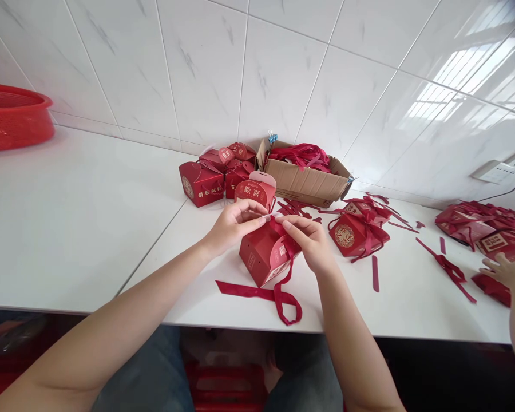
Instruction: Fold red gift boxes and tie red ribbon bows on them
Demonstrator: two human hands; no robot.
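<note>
Your left hand (234, 226) and right hand (306, 237) meet at the top of a red box (257, 260), which sits on the tabletop (175, 286) in front of you. Each has its thumb and fingertips drawn together on the dark red ribbon (249, 290) there, with the other fingers loosely curled. One length of that ribbon hangs down the box's side, loops on the tabletop and runs left, just in front of the box. Behind your box stand more red boxes (203, 186), and beside those a cardboard carton (306, 182) holds a heap of ribbons (302, 154). To your right, a box with a bow (347, 236) stands near scattered ribbon scraps (375, 273). Farther right, another person's hand (500, 272) reaches over a red packet (491, 289). A red basket (19, 129) stands far left.
</note>
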